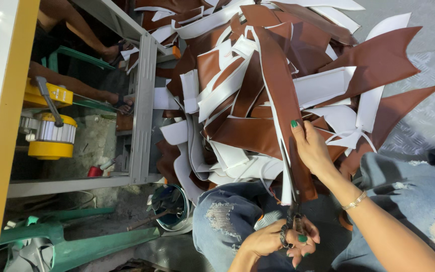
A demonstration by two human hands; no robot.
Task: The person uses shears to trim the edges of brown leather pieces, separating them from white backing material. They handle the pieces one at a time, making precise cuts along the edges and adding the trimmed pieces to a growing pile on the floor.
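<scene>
Sprawling over the floor, a heap of brown-and-white leatherette offcuts point(258, 75) is recorded. Where is the piece being worked? (Inspector)

A long brown strip point(280, 100) with white backing is drawn from the heap towards the lap. It is pinched at mid-length by the right hand point(312, 148), which is closed on its edge. (Assistant)

And the left hand point(278, 241)? (Inspector)

It is closed through the handles of the scissors point(289, 194), whose blades are laid along the strip. The strip should be kept taut, the cut run parallel to the white edge, and fingertips kept off the blade line. (Assistant)

Scissor blades point(289, 174) half hidden behind the brown strip point(284, 106); seated co-worker's legs point(76, 90) cut off above.
</scene>
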